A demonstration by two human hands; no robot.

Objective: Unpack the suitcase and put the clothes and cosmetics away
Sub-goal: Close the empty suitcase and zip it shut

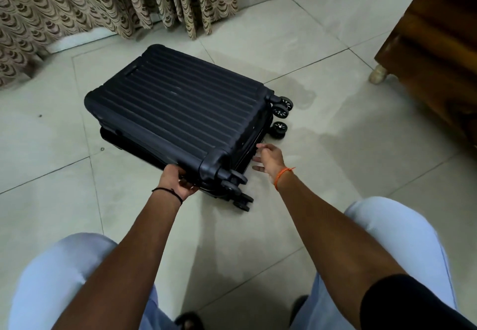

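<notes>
Head view, looking down at a tiled floor (322, 45). Dark navy hard-shell suitcase (178, 107) lying flat on the floor, centre-left of the scene, ribbed upper shell facing up; the two shells are together, so the contents cannot be seen. The ribs run lengthwise, and a shallow recessed panel shows at the far-left end. Four black double wheels (280, 111) project from the near-right end, two at the far corner and two at the near corner.

Left hand (176, 181), with a black thread at the wrist, grips the near corner of the case, fingers curled under its edge just left of the near wheels. Right hand (268, 160), with an orange thread at the wrist, sits at the wheel end between the two wheel pairs, fingers relaxed and spread, fingertips at or just beside the seam; whether they touch it cannot be told.

Patterned beige curtain (108, 1) hangs along the far side. Wooden furniture (436, 53) with a pale foot stands at far right. Pale blue trousers (397, 229) cover both knees in the near foreground.
</notes>
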